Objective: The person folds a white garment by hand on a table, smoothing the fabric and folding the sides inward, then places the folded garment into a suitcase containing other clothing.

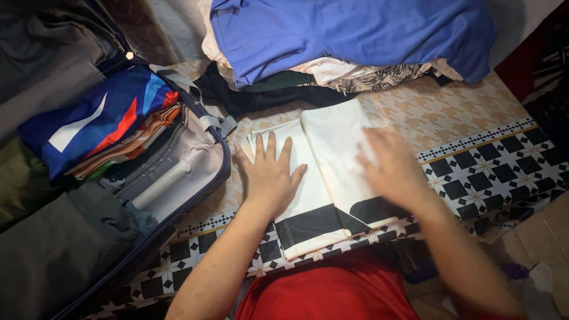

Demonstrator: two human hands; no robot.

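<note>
A white garment with a black band (pixel 332 148), partly folded, lies on a patterned mat (pixel 474 154) in front of me. My left hand (pixel 269 172) rests flat on its left half with fingers spread. Blurred by motion, my right hand (pixel 391 166) lies across the folded right part with fingers extended. Neither hand grips anything.
An open suitcase (pixel 195 172) at the left holds folded clothes, among them a blue, white and red garment (pixel 95 118). A pile of clothes topped by a blue shirt (pixel 355 29) sits at the far edge of the mat. My red top (pixel 332 296) shows at the bottom.
</note>
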